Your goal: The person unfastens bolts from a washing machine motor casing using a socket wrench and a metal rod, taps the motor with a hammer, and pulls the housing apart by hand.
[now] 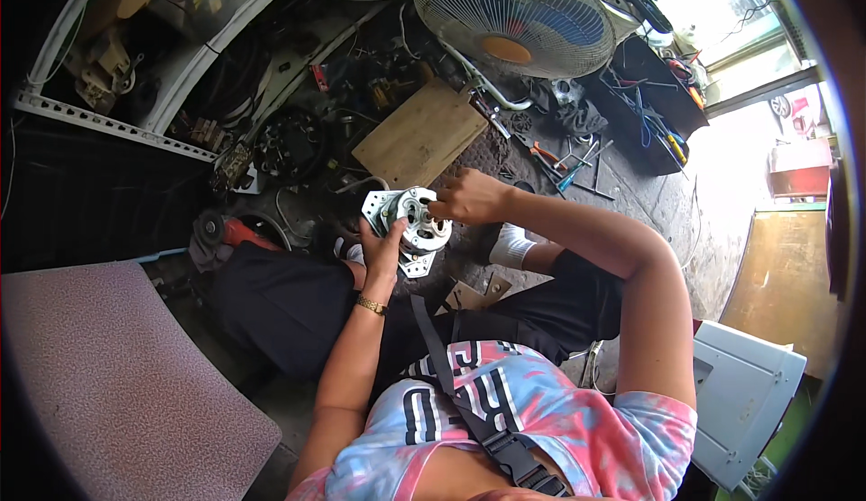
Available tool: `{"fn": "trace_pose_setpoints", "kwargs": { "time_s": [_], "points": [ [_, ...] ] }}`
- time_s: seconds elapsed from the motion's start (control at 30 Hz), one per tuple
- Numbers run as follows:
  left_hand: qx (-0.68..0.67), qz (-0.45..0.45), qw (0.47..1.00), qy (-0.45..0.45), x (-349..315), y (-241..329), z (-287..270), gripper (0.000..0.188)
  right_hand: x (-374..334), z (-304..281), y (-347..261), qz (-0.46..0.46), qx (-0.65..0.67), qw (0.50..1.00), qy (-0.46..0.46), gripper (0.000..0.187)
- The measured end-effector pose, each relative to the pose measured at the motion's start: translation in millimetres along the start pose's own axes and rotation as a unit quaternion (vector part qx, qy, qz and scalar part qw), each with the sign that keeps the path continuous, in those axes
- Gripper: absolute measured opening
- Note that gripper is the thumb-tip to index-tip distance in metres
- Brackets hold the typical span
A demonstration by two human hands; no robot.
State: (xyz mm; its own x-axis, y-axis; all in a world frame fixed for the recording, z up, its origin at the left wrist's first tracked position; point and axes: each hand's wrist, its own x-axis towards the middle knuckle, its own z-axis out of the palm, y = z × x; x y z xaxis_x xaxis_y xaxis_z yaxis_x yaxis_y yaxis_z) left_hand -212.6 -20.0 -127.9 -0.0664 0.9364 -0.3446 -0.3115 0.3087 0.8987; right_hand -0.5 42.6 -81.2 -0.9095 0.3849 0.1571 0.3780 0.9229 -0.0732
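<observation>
A small electric motor [417, 240] with a pale, slotted round end cover and metal mounting plates sits above my lap, tilted. My left hand [383, 253] grips it from the lower left, thumb lying along the cover. From the right, my right hand [472, 198] reaches to the upper right of the cover. Its fingers are closed in a pinch close to the motor's centre; what they pinch is hidden behind them. Beyond the motor, a wooden board [419, 133] lies on the floor.
A large standing fan [519, 14] is at the far side. Pliers [541, 152] and T-handled wrenches [591, 165] lie to the right, near a black toolbox [645, 104]. A red angle grinder [239, 231] is left of my leg. A speckled pinkish tabletop [126, 375] fills the near left.
</observation>
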Motion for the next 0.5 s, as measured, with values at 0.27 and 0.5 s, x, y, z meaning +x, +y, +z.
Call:
{"fn": "trace_pose_setpoints", "kwargs": {
  "time_s": [0.27,0.5],
  "points": [
    [-0.014,0.003,1.000,0.006,-1.8,-0.5,-9.2,0.048,4.7,-14.1,-35.2,0.267,0.218,0.938,-0.041,0.032],
    [-0.252,-0.277,0.919,-0.121,-21.1,41.7,3.2,0.060,-33.4,-74.6,-55.6,0.125,0.164,0.978,0.046,0.086]
  ]
}}
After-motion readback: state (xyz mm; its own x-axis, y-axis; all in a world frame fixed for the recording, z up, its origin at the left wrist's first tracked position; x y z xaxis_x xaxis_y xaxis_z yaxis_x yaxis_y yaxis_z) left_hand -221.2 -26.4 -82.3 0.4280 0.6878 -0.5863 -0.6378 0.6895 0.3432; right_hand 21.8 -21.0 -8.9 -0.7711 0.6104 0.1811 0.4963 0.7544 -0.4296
